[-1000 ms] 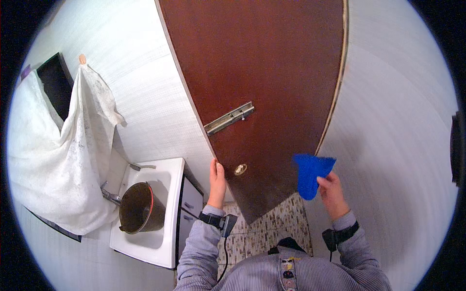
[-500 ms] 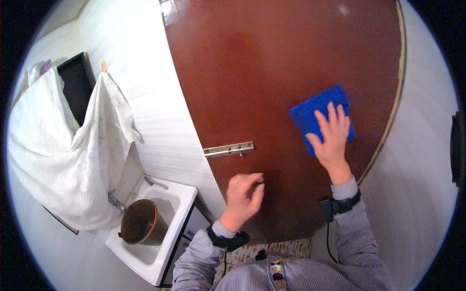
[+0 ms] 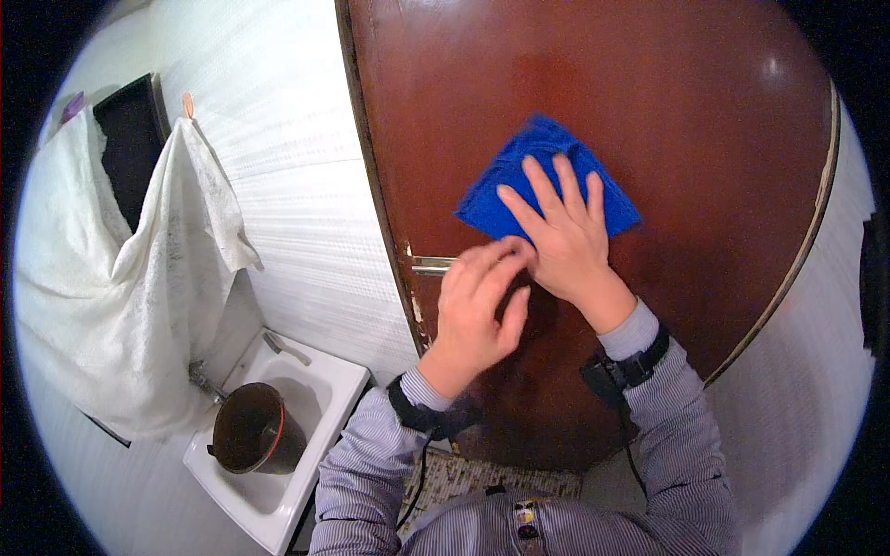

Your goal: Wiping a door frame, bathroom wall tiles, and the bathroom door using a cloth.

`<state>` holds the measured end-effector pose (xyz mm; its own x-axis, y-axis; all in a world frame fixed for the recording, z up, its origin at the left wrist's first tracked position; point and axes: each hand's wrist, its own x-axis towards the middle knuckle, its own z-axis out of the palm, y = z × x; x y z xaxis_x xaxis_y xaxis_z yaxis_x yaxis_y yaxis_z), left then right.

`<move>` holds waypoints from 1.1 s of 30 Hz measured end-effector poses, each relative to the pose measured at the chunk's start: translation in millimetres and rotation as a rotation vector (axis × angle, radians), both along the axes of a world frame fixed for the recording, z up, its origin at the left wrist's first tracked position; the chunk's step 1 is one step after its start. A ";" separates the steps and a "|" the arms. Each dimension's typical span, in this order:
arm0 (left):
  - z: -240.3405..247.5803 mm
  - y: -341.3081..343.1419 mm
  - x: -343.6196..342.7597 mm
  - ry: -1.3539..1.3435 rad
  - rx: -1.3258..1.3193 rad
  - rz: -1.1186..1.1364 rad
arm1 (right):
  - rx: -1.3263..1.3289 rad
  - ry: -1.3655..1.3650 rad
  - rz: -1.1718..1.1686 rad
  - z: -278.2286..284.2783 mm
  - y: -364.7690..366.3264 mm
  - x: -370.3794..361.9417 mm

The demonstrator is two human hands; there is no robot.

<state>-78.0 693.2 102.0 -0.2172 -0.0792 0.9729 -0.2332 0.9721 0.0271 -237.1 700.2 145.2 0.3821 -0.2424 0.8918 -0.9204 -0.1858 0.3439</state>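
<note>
A blue cloth [image 3: 519, 181] lies against the reddish-brown door [image 3: 686, 139]. Over its lower part my right hand [image 3: 567, 241] is pressed flat, with the fingers spread. My left hand [image 3: 473, 315] hovers lower and to the left, its fingers bent and the thumb apart from them, nothing seen in it. Its fingertips are smeared by motion and come close to the right wrist side. Behind the left hand a metal slide bolt [image 3: 430, 266] shows only its left end; the rest is hidden.
To the left, a white sink [image 3: 320, 389] holds a dark bucket [image 3: 248, 426] beside the tap [image 3: 204, 378]. A small brush [image 3: 286, 348] rests on the sink's back ledge. A white towel [image 3: 102, 296] drapes over a black-framed panel [image 3: 130, 139] on the white wall [image 3: 278, 139].
My right hand and the blue cloth have slid left and slightly up on the door. My left hand has risen in front of the slide bolt. The door's left edge now shows a gap.
</note>
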 end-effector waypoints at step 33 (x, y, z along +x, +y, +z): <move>115.4 -21.9 -142.8 0.043 -0.358 -0.108 | -0.340 0.027 -0.290 94.1 27.2 -100.5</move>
